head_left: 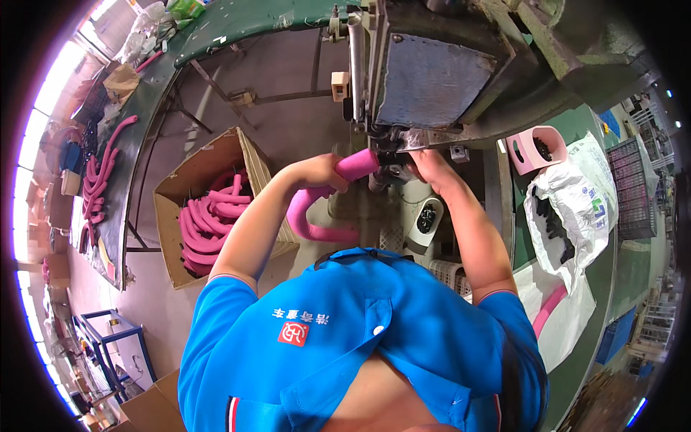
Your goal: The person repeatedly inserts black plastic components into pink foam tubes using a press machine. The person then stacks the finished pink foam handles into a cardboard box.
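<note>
My left hand (324, 173) is wrapped round a pink foam-covered tube (358, 165), bent like a hook. The tube's upper end sits against the dark tooling (389, 155) of a large press machine (439, 79); its curved part hangs below my hand. My right hand (430, 170) is at the tooling from the other side, with its fingers drawn together. Their tips are partly hidden there, and what they hold is too small to make out. Below the right hand stands a white oval container (425, 222) with small black parts in it.
At left, a cardboard box (168, 237) holds several pink curved tubes (205, 223). More tubes (101, 180) lie on the left green bench. On the right bench are a pink bin (523, 150) with black parts, a white sack (586, 209) and a grey crate (633, 189).
</note>
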`<action>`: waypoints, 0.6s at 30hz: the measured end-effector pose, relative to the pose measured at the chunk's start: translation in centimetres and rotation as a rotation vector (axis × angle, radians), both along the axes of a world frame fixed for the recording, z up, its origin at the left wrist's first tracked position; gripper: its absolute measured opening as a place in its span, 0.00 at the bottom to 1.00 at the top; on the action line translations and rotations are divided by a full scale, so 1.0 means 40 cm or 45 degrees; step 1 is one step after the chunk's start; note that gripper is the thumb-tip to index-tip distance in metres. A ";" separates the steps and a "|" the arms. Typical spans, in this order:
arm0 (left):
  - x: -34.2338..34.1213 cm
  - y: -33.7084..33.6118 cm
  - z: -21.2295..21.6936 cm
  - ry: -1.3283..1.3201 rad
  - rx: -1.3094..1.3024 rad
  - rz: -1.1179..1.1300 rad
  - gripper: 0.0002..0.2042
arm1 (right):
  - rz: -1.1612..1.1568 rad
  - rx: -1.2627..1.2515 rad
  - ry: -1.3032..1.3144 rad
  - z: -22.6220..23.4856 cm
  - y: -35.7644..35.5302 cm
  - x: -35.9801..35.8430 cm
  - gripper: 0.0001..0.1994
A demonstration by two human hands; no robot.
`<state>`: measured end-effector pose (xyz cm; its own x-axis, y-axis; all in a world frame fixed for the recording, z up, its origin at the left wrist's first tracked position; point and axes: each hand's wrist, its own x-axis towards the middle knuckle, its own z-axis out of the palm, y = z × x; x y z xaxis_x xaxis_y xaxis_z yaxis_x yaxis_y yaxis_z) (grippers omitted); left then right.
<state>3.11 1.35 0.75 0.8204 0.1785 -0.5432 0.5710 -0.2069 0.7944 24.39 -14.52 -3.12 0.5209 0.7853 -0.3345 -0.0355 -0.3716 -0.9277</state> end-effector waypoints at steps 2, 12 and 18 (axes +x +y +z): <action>0.002 0.014 -0.016 0.070 0.119 -0.054 0.13 | -0.019 0.081 -0.041 -0.039 -0.003 0.003 0.16; 0.016 -0.001 0.032 0.047 0.407 -0.072 0.17 | -0.126 0.019 -0.307 -0.172 0.101 0.129 0.13; 0.007 -0.008 0.007 0.004 0.404 -0.072 0.16 | -0.115 0.106 -0.354 -0.250 0.099 0.049 0.12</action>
